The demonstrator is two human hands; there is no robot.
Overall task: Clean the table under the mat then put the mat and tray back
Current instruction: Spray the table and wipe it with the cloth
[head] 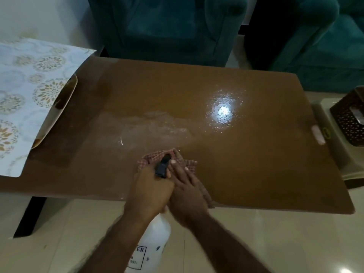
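Nearest: white translucent plastic spray bottle (155,239) with black trigger head (163,168), fill level unreadable, label partly visible. Left hand (151,192) wrapped closed round the bottle neck, nozzle aimed out over the table. Right hand (186,192) flat, fingers extended, pressing on red-checked cloth (188,166) near the front edge of the brown glossy tabletop (256,154). Wet smear and droplets mid-table, lamp glare beyond. Far left: white floral-patterned mat (29,99) folded back over the edge, covering a shallow rimmed tray (59,109). Far right: dark perforated basket (348,119) on pale stand, contents unclear. Teal chairs (167,26) behind.
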